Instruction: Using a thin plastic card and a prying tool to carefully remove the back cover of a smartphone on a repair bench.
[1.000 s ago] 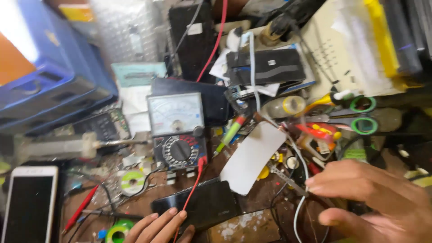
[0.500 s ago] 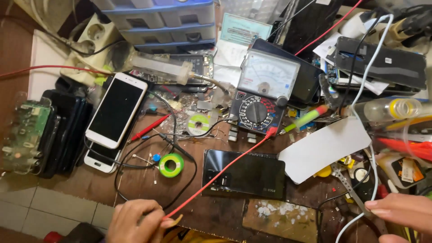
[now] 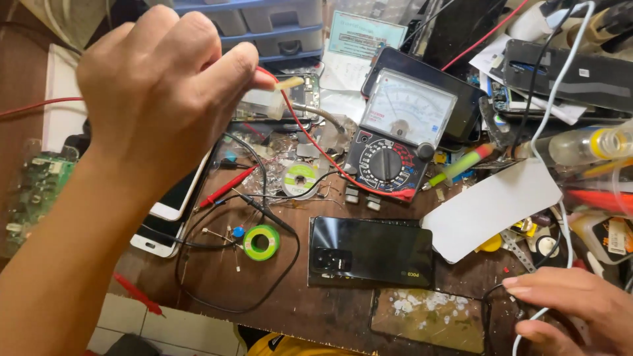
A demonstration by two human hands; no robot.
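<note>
Up over the bench, left hand [image 3: 161,86] has risen, fingers pinching the red probe lead [image 3: 310,135]. Right hand [image 3: 570,306] stays low, fingers together on the white cable [image 3: 557,86]. Blue drawer unit's [image 3: 264,26] contents hidden.

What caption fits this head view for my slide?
Left hand lifts a red test lead above a black phone beside an analog multimeter; right hand touches a white cable.

Both arms are bare, no sleeves, gloves, rings or watch. The left hand [image 3: 161,86] shows knuckles; the right hand [image 3: 573,306] shows short, plain fingernails.
</note>
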